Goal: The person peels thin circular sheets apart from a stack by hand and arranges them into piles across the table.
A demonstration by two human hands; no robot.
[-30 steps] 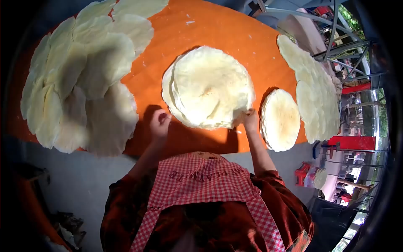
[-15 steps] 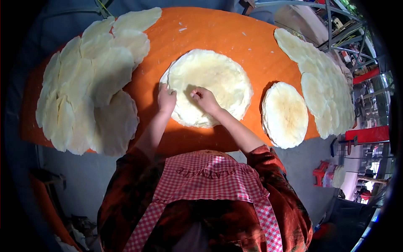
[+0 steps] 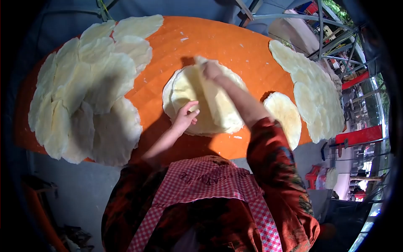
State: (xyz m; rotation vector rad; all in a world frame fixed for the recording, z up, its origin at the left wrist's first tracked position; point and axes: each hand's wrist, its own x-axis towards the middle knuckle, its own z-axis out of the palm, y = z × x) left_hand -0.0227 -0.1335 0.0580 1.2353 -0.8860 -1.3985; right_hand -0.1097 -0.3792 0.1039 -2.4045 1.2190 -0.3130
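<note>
A stack of large, thin, pale flatbreads (image 3: 168,98) lies in the middle of the orange table. The top flatbread (image 3: 217,103) is peeled up from its far edge and curls over the stack. My right hand (image 3: 212,70), slightly blurred, has its fingers closed on that raised edge. Over the near left part of the stack is my left hand (image 3: 186,116), its fingers apart and curved, with nothing visible in them. Whether its fingertips touch the bread beneath I cannot tell.
Overlapping flatbreads (image 3: 63,101) cover the left side of the orange table (image 3: 210,35). More are spread along its right end (image 3: 317,105). A smaller stack (image 3: 285,117) stands near the front right edge, partly behind my right forearm. White scraps dot the tabletop.
My right hand has moved away from my body, lifting the top flatbread's edge. My left hand has left the stack's left rim and come nearer, fingers apart. The view has shifted slightly.
</note>
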